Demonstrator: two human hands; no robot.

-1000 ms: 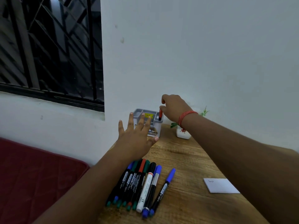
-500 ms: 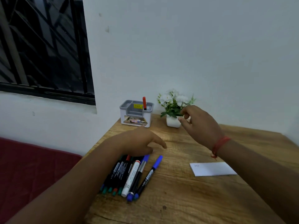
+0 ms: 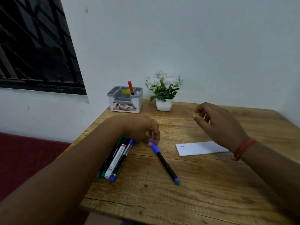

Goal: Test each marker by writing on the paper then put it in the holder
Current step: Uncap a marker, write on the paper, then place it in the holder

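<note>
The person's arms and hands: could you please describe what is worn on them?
Both forearms are bare, with no sleeves in view and no gloves. The right wrist carries a red thread band, wound round several times, with a loose end hanging below it. The left hand and the right hand show no rings or watch that I can make out.

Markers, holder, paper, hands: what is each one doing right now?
red marker: standing in the holder, capped.
holder: upright by the wall.
blue marker: lying apart on the table, capped, cap end under the left hand's fingers.
marker bunch: lying together, capped.
paper: flat, small scribble at one corner.
left hand: touching the blue marker.
right hand: raised, empty.
</note>
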